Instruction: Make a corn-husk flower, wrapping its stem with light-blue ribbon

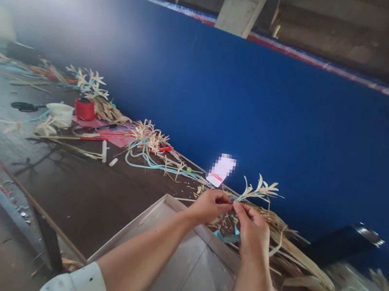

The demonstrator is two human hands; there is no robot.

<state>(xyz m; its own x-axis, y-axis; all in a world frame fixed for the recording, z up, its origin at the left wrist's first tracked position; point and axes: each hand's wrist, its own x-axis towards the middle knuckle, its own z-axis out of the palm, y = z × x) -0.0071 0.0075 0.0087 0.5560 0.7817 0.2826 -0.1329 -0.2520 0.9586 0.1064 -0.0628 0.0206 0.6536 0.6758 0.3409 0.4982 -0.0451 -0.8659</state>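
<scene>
My left hand (210, 205) and my right hand (252, 230) meet above the table, both pinched on the stem of a dried-husk flower (260, 189). Its pale petals fan out just beyond my fingers, toward the blue wall. A light blue ribbon (227, 237) hangs from the stem below my right hand. Under my forearms lies a grey cardboard tray (152, 227). A heap of dry husk strips (295, 252) sits right of my hands.
Further husk flowers (149, 136) with blue ribbon lie along the dark table (91, 193). A red cup (84, 109), a white bowl (60, 112), black scissors (23, 106) and a white card (220, 170) are there too. A blue wall (259, 106) backs the table.
</scene>
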